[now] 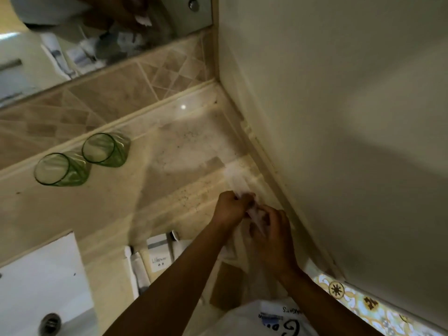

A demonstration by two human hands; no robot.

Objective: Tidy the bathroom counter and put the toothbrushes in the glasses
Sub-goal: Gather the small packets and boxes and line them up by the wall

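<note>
Entry: left hand (231, 207) and right hand (271, 236), both pinched shut on a thin white wrapper (238, 184), blurred; contents cannot be told.
At 10 o'clock, well apart: two green glasses (104, 150), both without toothbrushes, on the table (184, 146).
At 8 o'clock: small white packets (158, 254).
Risk, judged: a hard tear could fling the contents toward the sink (36, 287).

We note a bathroom: marble tabletop (184, 146) w/ white sink (43, 282) & drain (50, 323), wall mirror (97, 32), tiled backsplash (116, 93), two green glasses (82, 158).
</note>
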